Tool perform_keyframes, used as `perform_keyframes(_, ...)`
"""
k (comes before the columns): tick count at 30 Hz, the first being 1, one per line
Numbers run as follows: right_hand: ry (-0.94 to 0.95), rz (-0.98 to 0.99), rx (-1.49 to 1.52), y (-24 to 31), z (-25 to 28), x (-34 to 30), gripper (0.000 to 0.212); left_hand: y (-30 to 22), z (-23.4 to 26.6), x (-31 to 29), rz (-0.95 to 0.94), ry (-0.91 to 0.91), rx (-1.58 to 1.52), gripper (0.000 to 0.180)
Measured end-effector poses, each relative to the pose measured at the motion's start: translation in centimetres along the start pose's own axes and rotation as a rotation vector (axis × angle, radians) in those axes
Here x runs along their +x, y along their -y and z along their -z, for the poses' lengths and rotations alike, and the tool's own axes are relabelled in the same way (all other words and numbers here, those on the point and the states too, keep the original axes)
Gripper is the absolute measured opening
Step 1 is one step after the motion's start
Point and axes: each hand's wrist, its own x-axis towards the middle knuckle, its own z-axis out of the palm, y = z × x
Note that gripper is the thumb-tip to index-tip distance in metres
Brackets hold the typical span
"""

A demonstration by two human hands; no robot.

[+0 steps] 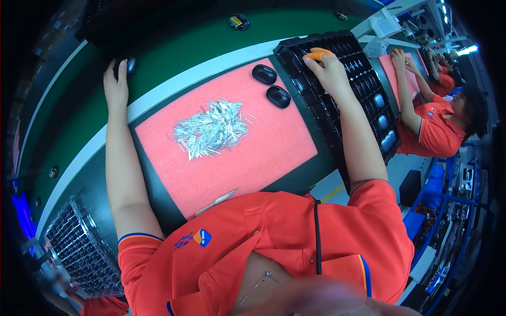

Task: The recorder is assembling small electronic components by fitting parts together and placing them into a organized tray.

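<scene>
Head view: the left hand (117, 87) extended beyond the white rail (205, 67), above the green strip (184, 48). Its index finger and thumb were spread, with a visible gap between them. A small black case (132, 67) was located on the green strip, just beside the thumb; contact between the two could not be confirmed. The right hand (333, 76) was positioned over the far part of a black compartmented tray (303, 84). Its fingers were curled downward, and orange finger covers (315, 56) were fitted on them; whether they pinched a part could not be determined. Several glossy dark pieces (388, 141) occupied compartments along the tray's right side. Between the forearms, a pink mat (274, 150) lay on the dark green surface (155, 179). Two rounded black cases (264, 75) rested near its far right corner, one nearer the person than the other. A loose pile of slender, pale strips (216, 129) covered the mat's middle-left area. A pale, pointed tool (218, 200) lay at the near edge, beside the person's red shirt (284, 216).
</scene>
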Motion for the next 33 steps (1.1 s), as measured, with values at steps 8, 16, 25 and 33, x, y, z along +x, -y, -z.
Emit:
perform_keyframes(8, 0.139, -0.08, -0.126, 2.1, -1.1, 0.2, 0.048, 0.4, 0.9, -0.5, -0.067, -0.056, -0.019, 0.046)
perform_keyframes(16, -0.048, -0.071, -0.025, 1.4, -0.6, -0.6, 0.035, 0.4, 0.5, -0.5, -0.131, -0.064, 0.022, 0.046)
perform_keyframes(25, -0.208, 0.344, 0.133, 8.2, 1.7, -9.3, 0.018, 0.7, 0.6, -0.5, -0.125, -0.056, 0.006, 0.047)
perform_keyframes(33, -0.079, 0.416, 0.207, 8.7, -1.3, -15.9, 0.026, 2.2, 0.3, 0.4, -0.136, -0.038, 0.046, 0.052)
